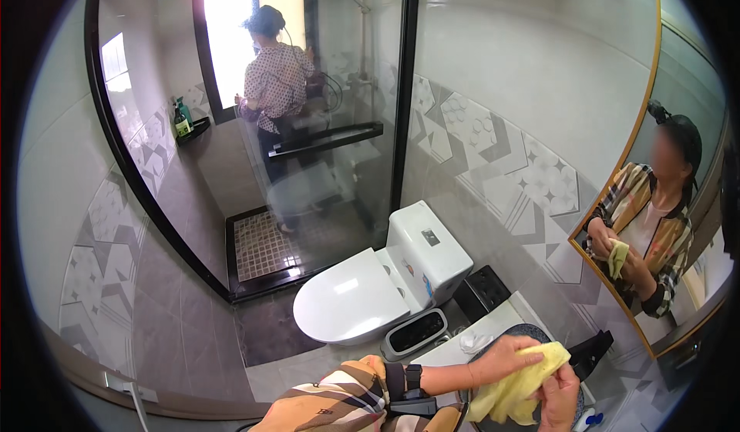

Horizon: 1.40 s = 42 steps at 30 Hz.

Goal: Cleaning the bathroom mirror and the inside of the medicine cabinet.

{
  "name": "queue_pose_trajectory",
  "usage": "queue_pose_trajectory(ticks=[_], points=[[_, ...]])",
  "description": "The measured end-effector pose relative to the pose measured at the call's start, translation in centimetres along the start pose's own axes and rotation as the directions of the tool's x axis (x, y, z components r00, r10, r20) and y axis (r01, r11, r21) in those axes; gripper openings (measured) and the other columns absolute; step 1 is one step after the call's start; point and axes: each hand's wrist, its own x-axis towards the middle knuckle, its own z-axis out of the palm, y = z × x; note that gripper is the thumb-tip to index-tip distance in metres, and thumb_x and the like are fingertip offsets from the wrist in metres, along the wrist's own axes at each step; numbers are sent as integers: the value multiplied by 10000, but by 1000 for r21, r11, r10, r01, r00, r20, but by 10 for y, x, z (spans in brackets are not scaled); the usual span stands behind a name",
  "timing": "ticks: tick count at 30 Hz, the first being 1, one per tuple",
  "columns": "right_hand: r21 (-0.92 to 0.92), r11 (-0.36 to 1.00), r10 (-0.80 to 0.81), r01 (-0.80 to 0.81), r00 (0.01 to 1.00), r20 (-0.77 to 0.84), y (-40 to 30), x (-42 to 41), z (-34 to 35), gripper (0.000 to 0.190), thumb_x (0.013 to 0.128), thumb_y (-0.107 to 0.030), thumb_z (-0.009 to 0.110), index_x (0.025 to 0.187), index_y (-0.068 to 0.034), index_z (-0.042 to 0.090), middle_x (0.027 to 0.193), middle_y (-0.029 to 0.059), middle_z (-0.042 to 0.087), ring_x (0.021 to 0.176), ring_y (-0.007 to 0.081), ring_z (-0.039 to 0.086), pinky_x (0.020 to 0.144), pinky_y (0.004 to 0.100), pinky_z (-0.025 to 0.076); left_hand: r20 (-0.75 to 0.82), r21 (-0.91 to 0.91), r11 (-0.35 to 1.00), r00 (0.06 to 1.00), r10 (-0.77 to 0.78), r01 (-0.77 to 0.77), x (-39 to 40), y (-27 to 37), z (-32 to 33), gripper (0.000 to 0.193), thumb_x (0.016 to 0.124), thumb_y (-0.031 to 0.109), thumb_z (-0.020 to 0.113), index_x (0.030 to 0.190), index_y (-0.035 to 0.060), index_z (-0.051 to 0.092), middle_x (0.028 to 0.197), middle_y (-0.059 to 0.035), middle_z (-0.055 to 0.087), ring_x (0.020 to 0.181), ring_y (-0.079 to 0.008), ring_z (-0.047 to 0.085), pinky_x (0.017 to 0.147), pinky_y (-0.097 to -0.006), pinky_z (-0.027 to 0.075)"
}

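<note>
A yellow cloth (pixel 509 394) hangs bunched between both of my hands, above a dark speckled basin (pixel 525 331). My left hand (pixel 509 355) grips its upper part, with a dark band and a watch-like device (pixel 413 376) on that wrist. From the lower right, my right hand (pixel 561 396) holds the cloth's other side. Much of the basin is hidden behind the hands and cloth. A crumpled white item (pixel 476 343) lies on the pale countertop (pixel 445 355) beside the basin.
A closed-lid toilet (pixel 347 299) stands ahead, near a waste bin (pixel 416 335) and a black box (pixel 487 288). Behind a black-framed glass partition (pixel 358 201), another person (pixel 277 79) faces the window. A mirror (pixel 647 218) reflects the cloth. Bottles (pixel 181 118) occupy a corner shelf (pixel 195 131).
</note>
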Motion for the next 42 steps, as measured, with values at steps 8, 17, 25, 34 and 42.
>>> queue_pose_trajectory(ticks=[8, 17, 25, 34, 42], points=[[-740, 404, -652, 538, 736, 179, 8, 7, -14, 503, 717, -272, 743, 1141, -42, 599, 1181, 133, 573, 1093, 331, 542, 966, 417, 376, 102, -70, 974, 969, 224, -217, 21, 19, 12, 261, 915, 151, 522, 1099, -21, 593, 1165, -99, 551, 1069, -178, 510, 922, -305, 394], [-872, 347, -925, 346, 276, -259, -26, 9, -42, 244, 700, 9, 686, 937, -46, 694, 994, 132, 664, 959, 328, 625, 885, 408, 461, 39, 344, 877, 938, 343, -335, 73, 77, 64, 296, 831, 65, 591, 1118, -6, 569, 1051, -134, 586, 994, -208, 562, 885, -332, 434], [-927, -261, -937, -269, -161, 310, -198, 26, -127, 246, 713, 11, 690, 953, -44, 696, 1028, 151, 654, 974, 362, 607, 883, 440, 454, -30, 831, 341, 577, 816, -439, 161, 102, -35, 453, 810, 106, 612, 1221, -28, 475, 1203, -221, 513, 1110, -374, 487, 958, -407, 379], [-817, -341, -828, -466, -263, 496, -374, 134, -150, 258, 796, -160, 612, 1051, -124, 610, 1023, 85, 617, 969, 308, 558, 801, 397, 471, 205, 701, 398, 702, 682, -591, 260, 71, -82, 396, 952, 178, 360, 1291, -18, 420, 1222, -222, 497, 1127, -395, 462, 959, -416, 363], [-962, 36, -968, 269, 248, 33, -163, 204, -89, 357, 765, -172, 642, 1109, -90, 590, 1152, 127, 536, 1061, 324, 523, 950, 402, 397, 94, 513, 399, 512, 854, -760, 272, 58, -73, 476, 972, 291, 280, 1274, -40, 442, 1099, -203, 549, 980, -356, 517, 868, -396, 396]])
